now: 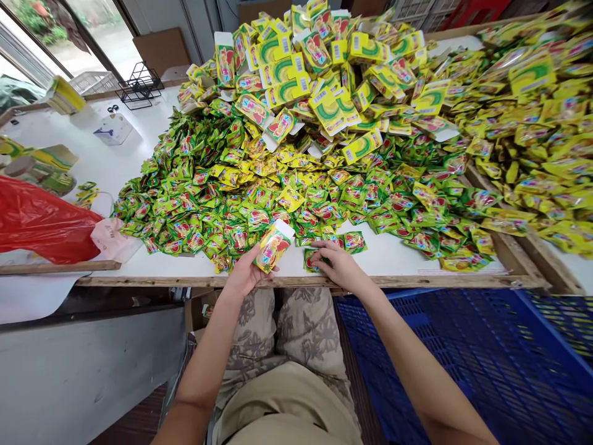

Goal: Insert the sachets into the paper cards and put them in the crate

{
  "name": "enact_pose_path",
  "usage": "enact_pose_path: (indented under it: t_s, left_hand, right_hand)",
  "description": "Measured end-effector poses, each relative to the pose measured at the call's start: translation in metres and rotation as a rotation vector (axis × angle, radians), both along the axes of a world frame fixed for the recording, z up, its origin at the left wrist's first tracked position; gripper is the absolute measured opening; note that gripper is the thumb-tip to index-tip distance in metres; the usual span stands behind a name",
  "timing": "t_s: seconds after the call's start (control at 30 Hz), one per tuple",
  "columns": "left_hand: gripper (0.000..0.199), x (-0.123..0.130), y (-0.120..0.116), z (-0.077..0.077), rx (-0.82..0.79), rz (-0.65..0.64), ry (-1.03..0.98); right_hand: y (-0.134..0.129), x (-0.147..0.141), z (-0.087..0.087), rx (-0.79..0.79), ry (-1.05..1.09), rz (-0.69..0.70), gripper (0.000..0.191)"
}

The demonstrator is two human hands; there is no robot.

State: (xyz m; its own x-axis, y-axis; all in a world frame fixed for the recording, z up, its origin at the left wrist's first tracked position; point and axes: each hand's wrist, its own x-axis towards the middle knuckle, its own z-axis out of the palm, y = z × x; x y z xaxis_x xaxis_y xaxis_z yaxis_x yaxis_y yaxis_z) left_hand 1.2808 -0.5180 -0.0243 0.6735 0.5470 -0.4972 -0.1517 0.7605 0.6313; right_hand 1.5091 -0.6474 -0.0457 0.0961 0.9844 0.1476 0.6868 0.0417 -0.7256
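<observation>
My left hand is closed around a small yellow printed carton, tilted, with a white flap sticking up at its top end. To its right, my right hand reaches down to the table's front edge, its fingers over a green candy sachet. Whether those fingers grip the sachet or only touch it I cannot tell. Another green sachet lies just beyond that hand. Behind both hands spreads a large heap of green and yellow sachets.
A pile of yellow cartons tops the heap. Wooden strips divide off more yellow sachets at right. A blue plastic crate stands below the table. At left lie a red plastic bag and a black wire rack.
</observation>
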Motion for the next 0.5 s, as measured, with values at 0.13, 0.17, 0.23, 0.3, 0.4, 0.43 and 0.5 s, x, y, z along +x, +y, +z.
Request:
enact_pose_path:
  t_s: [0.13, 0.17, 0.23, 0.3, 0.4, 0.43, 0.5]
  left_hand:
    - [0.032, -0.001, -0.001, 0.000, 0.007, 0.005, -0.007]
    - [0.032, -0.002, -0.001, 0.000, 0.006, 0.006, -0.005]
    - [0.031, -0.002, -0.001, -0.001, 0.002, 0.013, 0.001]
    - [0.030, -0.003, -0.002, -0.001, -0.002, 0.023, 0.003]
    - [0.031, -0.003, -0.004, -0.001, 0.021, 0.024, -0.009]
    - [0.032, -0.004, -0.005, -0.001, 0.039, 0.015, -0.017]
    - [0.038, -0.004, -0.006, -0.001, 0.084, -0.018, -0.034]
  right_hand:
    - [-0.002, -0.003, -0.006, 0.000, -0.034, -0.092, 0.031]
    - [-0.004, -0.002, -0.005, -0.017, -0.043, -0.102, 0.041]
    - [-0.006, -0.001, -0.002, -0.074, -0.071, -0.098, 0.047]
    - [-0.008, -0.001, 0.006, -0.150, -0.095, -0.092, 0.039]
    - [-0.008, -0.004, 0.025, -0.153, 0.020, -0.181, 0.018]
    - [-0.006, -0.007, 0.032, -0.112, 0.128, -0.226, 0.016]
    - [0.000, -0.016, 0.044, 0.007, 0.400, -0.322, 0.023]
